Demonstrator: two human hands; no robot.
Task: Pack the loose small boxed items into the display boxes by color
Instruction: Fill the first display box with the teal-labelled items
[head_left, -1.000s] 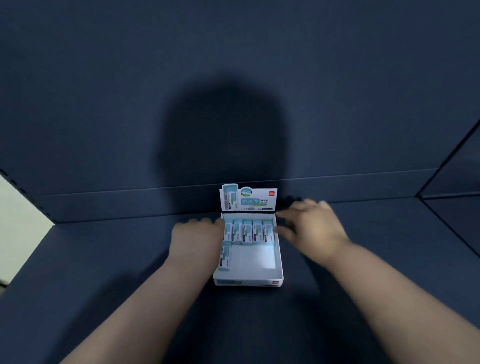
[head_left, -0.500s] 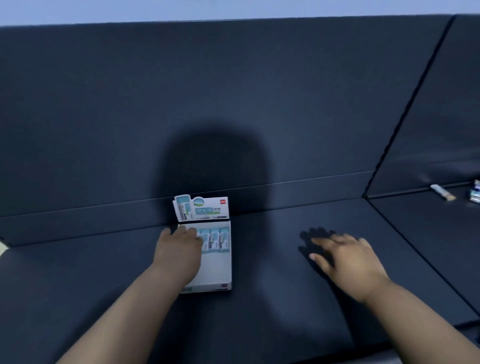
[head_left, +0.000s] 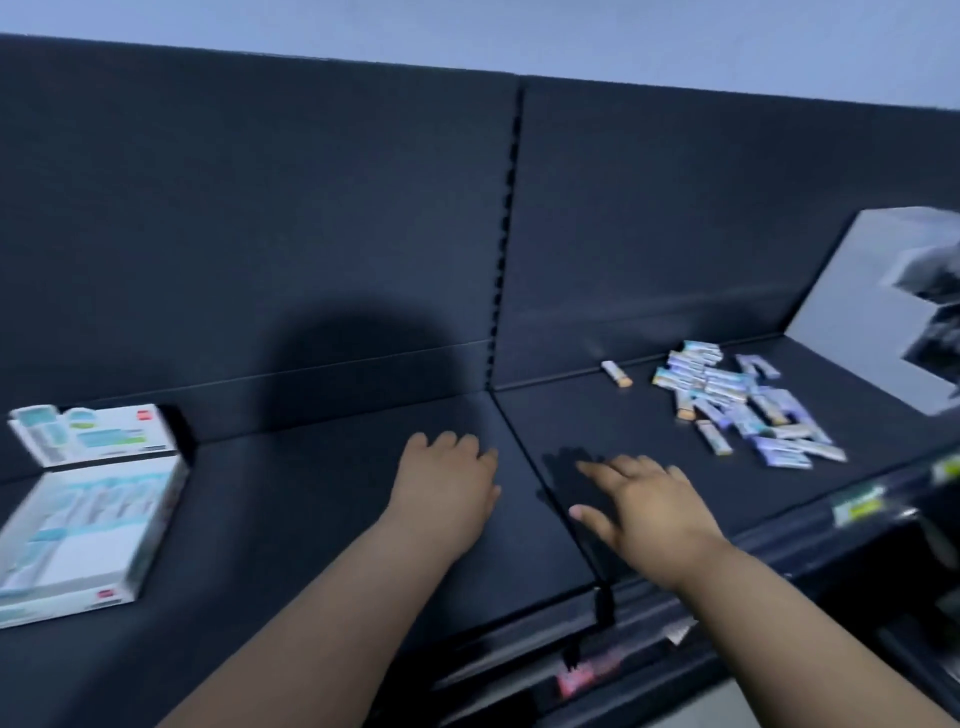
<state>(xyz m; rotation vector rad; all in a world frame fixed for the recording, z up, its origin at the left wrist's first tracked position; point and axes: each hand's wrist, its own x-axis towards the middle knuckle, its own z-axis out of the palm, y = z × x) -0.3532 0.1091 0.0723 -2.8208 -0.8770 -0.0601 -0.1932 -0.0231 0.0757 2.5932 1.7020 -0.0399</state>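
The display box (head_left: 72, 558) is sitting partly filled at the left end of the shelf (head_left: 291, 519) while the pile of loose boxed items (head_left: 743, 410) is lying unpacked near its right end, and the left hand (head_left: 447, 488) and right hand (head_left: 649, 512) are hovering between them, fingers relaxed, holding nothing.

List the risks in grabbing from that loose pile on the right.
1. The pile of small boxes mixes teal and purple ones, overlapping; a handful taken by the open right hand may carry purple ones to the teal display box.
2. Its nearest boxes lie close to the front edge of the shelf; a sweep could knock them off.
3. The display box sits far left, so carried boxes might drop on the way.
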